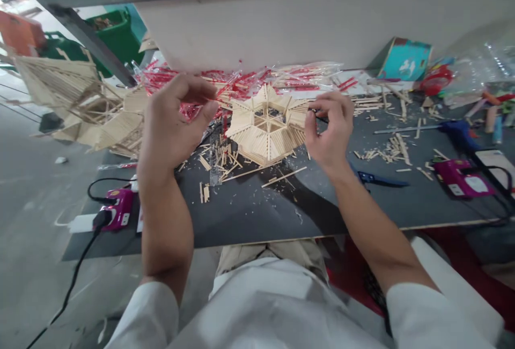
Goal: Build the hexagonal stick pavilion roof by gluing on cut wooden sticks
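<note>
A star-shaped model of thin wooden sticks, with an open, spoked six-sided centre, is between my hands over the work table. My left hand is curled at its left point, thumb and fingertips close around a pale stick end there. At the right point, my right hand pinches the model's edge between thumb and fingers. Loose sticks and a clear ruler lie on the table below. Blue-handled pliers rest beside my right wrist.
A larger stick model stands at the left. Red-tipped sticks in plastic bags line the wall. Purple power sockets with cables sit at both sides. A blue glue gun and a turquoise box are at right.
</note>
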Demonstrator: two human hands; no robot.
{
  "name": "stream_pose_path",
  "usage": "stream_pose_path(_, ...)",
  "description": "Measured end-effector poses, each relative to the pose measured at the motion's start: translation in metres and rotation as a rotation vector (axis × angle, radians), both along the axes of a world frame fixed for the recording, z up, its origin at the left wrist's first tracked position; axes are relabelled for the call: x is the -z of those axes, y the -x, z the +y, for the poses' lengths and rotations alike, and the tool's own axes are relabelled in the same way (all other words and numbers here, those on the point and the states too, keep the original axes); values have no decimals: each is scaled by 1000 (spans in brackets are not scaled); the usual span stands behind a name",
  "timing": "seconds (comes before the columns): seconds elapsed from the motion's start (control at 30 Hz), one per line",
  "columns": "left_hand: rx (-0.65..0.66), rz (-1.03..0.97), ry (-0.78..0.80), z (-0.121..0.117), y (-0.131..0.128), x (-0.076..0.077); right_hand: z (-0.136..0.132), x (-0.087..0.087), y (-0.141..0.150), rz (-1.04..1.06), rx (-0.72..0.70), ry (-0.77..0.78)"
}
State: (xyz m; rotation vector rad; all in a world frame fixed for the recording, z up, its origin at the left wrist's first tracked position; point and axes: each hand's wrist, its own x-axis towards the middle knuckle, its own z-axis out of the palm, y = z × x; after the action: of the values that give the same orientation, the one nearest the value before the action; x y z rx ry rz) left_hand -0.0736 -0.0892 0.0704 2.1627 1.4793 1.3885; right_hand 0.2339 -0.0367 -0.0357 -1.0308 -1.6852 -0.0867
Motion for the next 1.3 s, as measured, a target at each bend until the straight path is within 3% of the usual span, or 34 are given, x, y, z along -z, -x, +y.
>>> stream_pose_path(0.1, 32, 40, 105, -8, -3, 19, -13, 35, -10, 76, 105, -82)
stream_pose_path(0.2, 29, 32, 154, -22, -7, 48, -23, 57, -21, 124, 182, -15)
stream_pose_path(0.43, 126, 300, 306, -40, -30, 142, -35, 84, -25, 147, 141, 129)
stream_pose_path(0.57, 204, 404, 311, -44, -48, 172, -32, 94, -27, 177, 97, 215)
stream_pose_path(0.7, 266, 516, 312, -44, -56, 179, -25, 97, -32, 210, 38, 311)
stream_pose_path(0.9, 257, 592, 286, -44, -53, 185, -23, 98, -31, 290, -53, 416)
stream_pose_path(1.03, 215, 601, 253, -44, -53, 191, -28, 97, -27, 258, -185, 483)
stream_pose_path(1.17, 153, 590, 206, -42, -48, 190, -32, 97, -21, 240, -177, 460)
stream_pose_path(1.3, 1, 565, 180, -37, -33, 186, -36, 94, -18, 187, -182, 468)
